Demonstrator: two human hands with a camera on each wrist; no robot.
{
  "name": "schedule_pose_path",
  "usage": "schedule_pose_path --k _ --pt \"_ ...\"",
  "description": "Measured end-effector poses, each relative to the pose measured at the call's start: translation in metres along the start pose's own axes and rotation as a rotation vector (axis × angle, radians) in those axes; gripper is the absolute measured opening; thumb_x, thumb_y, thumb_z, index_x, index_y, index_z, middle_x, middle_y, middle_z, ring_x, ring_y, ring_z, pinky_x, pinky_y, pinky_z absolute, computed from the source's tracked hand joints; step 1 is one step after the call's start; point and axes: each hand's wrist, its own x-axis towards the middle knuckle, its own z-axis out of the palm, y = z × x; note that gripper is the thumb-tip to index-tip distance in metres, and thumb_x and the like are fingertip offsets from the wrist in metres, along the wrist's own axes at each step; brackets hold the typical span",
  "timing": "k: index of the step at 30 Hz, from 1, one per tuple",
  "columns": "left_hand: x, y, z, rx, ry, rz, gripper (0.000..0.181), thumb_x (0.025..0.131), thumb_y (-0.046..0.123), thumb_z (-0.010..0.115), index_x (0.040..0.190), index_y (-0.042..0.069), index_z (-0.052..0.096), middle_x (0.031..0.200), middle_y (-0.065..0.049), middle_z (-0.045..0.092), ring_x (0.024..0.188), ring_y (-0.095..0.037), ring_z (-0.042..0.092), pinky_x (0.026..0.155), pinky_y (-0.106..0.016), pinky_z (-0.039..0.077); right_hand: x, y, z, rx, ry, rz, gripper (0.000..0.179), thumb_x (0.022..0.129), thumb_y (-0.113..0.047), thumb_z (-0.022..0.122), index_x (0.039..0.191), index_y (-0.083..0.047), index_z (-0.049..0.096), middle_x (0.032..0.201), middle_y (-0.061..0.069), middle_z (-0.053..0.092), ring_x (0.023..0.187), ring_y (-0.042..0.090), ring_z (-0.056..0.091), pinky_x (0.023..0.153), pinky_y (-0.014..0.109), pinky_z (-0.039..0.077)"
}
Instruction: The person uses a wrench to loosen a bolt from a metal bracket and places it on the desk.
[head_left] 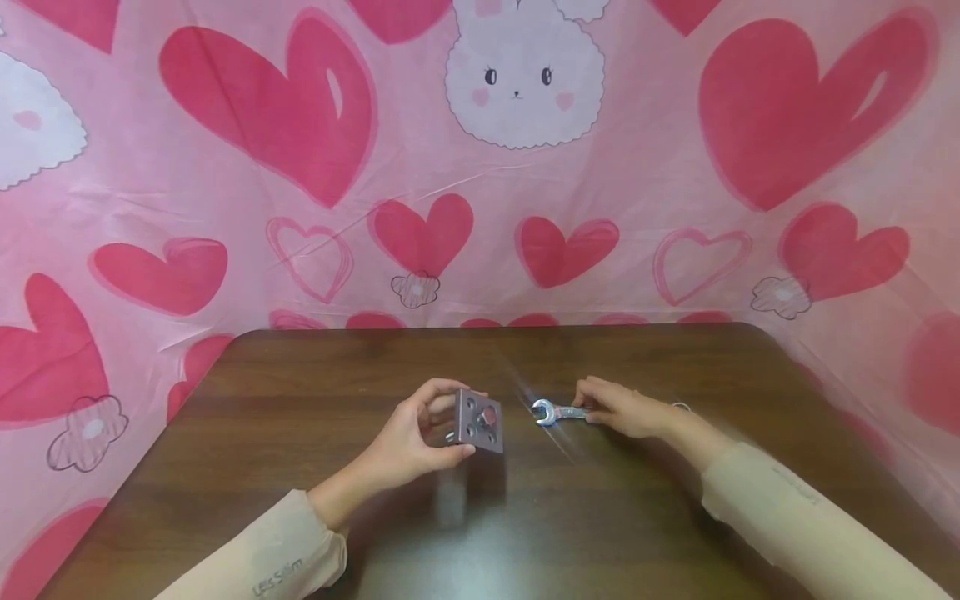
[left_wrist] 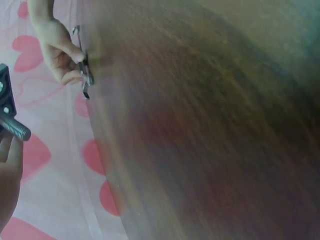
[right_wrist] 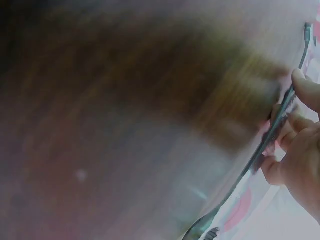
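Observation:
A small square metal plate (head_left: 470, 440) with several holes and a reddish bolt head (head_left: 489, 414) on its face is held upright above the table by my left hand (head_left: 408, 437), thumb below and fingers behind the top. In the left wrist view, a threaded bolt shank (left_wrist: 16, 127) sticks out of the plate's other side. My right hand (head_left: 621, 408) pinches a silver wrench (head_left: 555, 412) by its handle, the open-ended head pointing toward the plate. Wrench and plate are apart. The right wrist view shows the wrench (right_wrist: 270, 135) running lengthwise between thumb and fingers.
Below both hands spreads a dark brown wooden table (head_left: 600, 517) with rounded far corners. A pink cloth (head_left: 495, 183) with hearts and a white rabbit face hangs behind it and along the sides.

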Motion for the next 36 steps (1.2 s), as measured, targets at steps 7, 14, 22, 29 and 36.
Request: schedule_pose_path --k 7,14,22,29,36 --pt "0.001 0.003 0.002 0.023 0.049 0.034 0.062 0.079 -0.005 0.077 0.132 0.000 0.047 0.133 -0.023 0.062 0.120 -0.012 0.064 0.104 -0.030 0.051 0.000 -0.001 0.000 -0.104 0.032 -0.062 0.015 0.090 -0.001 0.067 0.099 -0.011 0.062 0.091 0.000 0.056 0.086 0.014 0.050 0.075 0.027 0.047" --pt "0.001 0.003 0.007 0.004 0.057 0.054 0.063 0.077 -0.007 0.077 0.132 -0.002 0.047 0.132 -0.026 0.061 0.118 -0.010 0.065 0.094 -0.032 0.057 0.000 -0.002 -0.001 -0.175 0.065 -0.064 0.017 0.088 0.000 0.069 0.100 -0.012 0.068 0.091 0.000 0.058 0.085 0.014 0.051 0.074 0.028 0.047" --pt "0.002 0.003 0.012 -0.022 0.051 0.065 0.064 0.075 -0.008 0.078 0.130 0.001 0.047 0.130 -0.027 0.061 0.118 -0.018 0.066 0.094 -0.034 0.058 0.000 -0.005 -0.003 -0.187 0.161 -0.094 0.014 0.089 -0.011 0.072 0.103 -0.013 0.070 0.099 -0.004 0.066 0.095 0.017 0.060 0.084 0.039 0.054" --pt "0.005 0.004 0.017 -0.001 0.044 0.068 0.065 0.073 -0.007 0.080 0.128 0.001 0.048 0.126 -0.024 0.063 0.117 -0.018 0.066 0.094 -0.035 0.058 -0.003 -0.036 -0.002 -0.029 0.172 -0.097 0.020 0.089 -0.007 0.072 0.108 -0.011 0.069 0.098 -0.001 0.069 0.090 0.011 0.062 0.079 0.031 0.057" --pt "0.008 0.007 0.023 -0.012 0.035 0.032 0.067 0.071 -0.009 0.080 0.129 0.004 0.048 0.124 -0.024 0.062 0.114 -0.018 0.068 0.089 -0.039 0.060 -0.003 -0.070 0.013 0.165 0.166 -0.167 0.029 0.089 -0.006 0.071 0.117 -0.009 0.066 0.103 0.009 0.072 0.088 0.007 0.062 0.078 0.025 0.059"
